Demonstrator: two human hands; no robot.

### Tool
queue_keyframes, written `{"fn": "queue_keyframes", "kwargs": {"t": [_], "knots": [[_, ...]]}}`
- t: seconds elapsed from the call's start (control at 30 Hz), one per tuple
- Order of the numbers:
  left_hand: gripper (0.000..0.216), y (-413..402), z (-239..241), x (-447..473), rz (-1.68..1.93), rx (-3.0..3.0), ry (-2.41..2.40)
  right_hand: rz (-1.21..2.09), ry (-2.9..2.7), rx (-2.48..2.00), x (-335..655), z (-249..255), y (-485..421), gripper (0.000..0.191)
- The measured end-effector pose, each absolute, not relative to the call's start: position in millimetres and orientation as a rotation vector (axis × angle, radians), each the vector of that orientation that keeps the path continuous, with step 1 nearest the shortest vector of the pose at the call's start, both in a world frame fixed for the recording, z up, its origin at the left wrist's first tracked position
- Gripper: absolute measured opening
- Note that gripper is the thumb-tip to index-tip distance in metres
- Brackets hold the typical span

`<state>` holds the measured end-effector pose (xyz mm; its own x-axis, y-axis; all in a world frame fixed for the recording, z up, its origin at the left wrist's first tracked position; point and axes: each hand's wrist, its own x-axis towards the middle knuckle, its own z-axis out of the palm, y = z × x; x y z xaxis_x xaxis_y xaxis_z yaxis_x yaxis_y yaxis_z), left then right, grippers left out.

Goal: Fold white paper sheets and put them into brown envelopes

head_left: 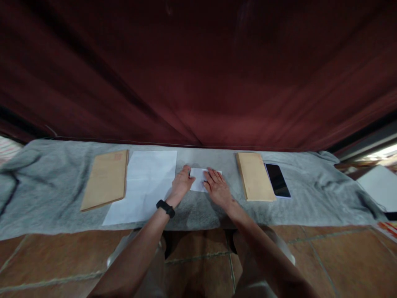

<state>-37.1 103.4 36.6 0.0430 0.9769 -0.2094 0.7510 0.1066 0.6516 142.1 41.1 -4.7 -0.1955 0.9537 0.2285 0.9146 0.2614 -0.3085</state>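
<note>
A small folded sheet of white paper (198, 185) lies on the grey cloth in front of me. At its left edge my left hand (181, 181) holds it, with the thumb on top and the fingers curled. The fingers of my right hand (219, 190) are spread out flat over the paper's right part, covering much of that side. Left of my hands lies a large white sheet (149, 178), its left edge partly beneath a stack of brown envelopes (105, 178). Another brown envelope stack (256, 176) is to the right of my right hand.
A smartphone (278, 180) with a dark screen rests against the right envelope stack. The grey cloth (313, 186) is wrinkled toward both ends. Behind it hangs a dark red curtain (198, 82). Brown floor tiles (198, 275) show below the front edge.
</note>
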Motion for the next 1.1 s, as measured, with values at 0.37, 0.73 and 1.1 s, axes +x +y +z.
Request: {"fn": "queue_keyframes", "kwargs": {"t": [0.37, 0.73, 1.1], "knots": [[0.055, 64, 9, -3, 0.517, 2.454, 1.242, 0.066, -2.243, -1.799, 144, -10, 36, 0.054], [0.061, 70, -2, -18, 0.429, 2.452, 1.577, 0.039, -2.095, -1.895, 164, -14, 24, 0.057], [0.063, 73, -1, -20, 0.427, 2.438, 1.566, 0.16, -1.998, -1.905, 183, 7, 56, 0.044]]}}
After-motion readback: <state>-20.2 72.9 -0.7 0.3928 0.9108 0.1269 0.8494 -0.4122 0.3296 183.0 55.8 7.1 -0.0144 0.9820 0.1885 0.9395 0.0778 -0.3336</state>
